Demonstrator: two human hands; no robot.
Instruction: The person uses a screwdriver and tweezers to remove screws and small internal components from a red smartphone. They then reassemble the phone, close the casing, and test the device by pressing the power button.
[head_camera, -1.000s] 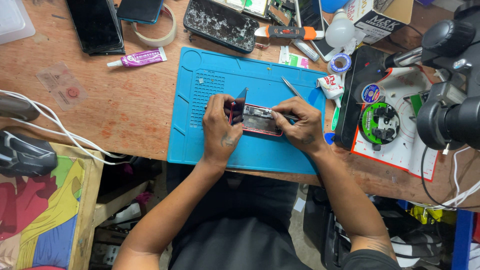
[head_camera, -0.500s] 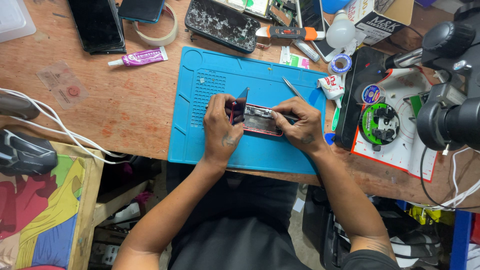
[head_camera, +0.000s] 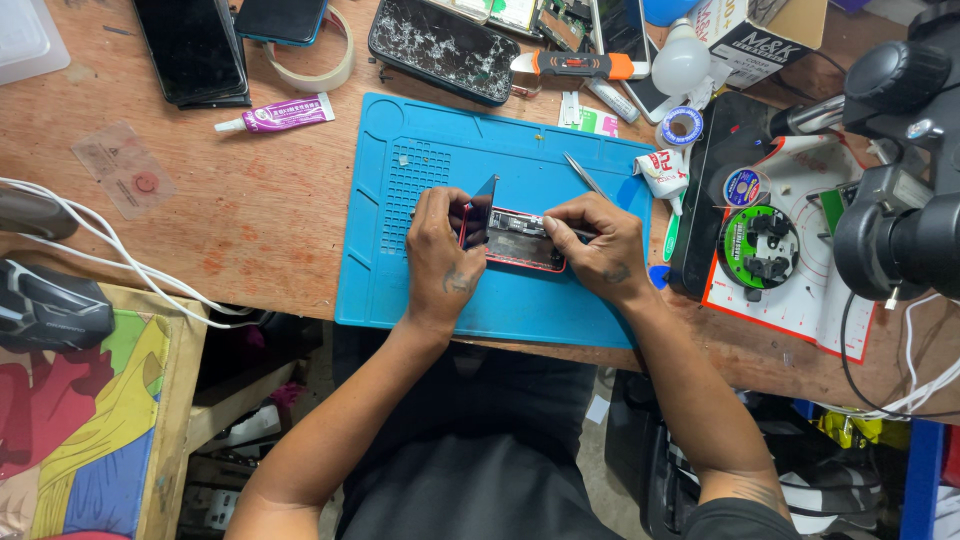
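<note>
While the scuffed wooden workbench carries everything, the blue silicone repair mat at its middle gives a soft, ridged, non-slip bed, and that seems to be why the opened smartphone lies flat at the mat's centre, its red frame up and its circuitry bare. At three o'clock from the mat stands a black microscope, its heavy body hanging over a white printed pad, probably kept close for fine inspection. At twelve o'clock lies a phone with a shattered glass face, dull and webbed with cracks, out of the working area. The left hand is curled at the phone's nine o'clock end, fingers closed on the frame and propping the thin dark screen panel on edge so the inside stays exposed. The right hand is bent at the three o'clock end, fingertips pinched on the frame's upper edge to steady it; whether it also holds a tool I cannot tell. Slim steel tweezers lie on the mat at one o'clock, within reach. At eleven o'clock a small purple glue tube rests on bare wood
</note>
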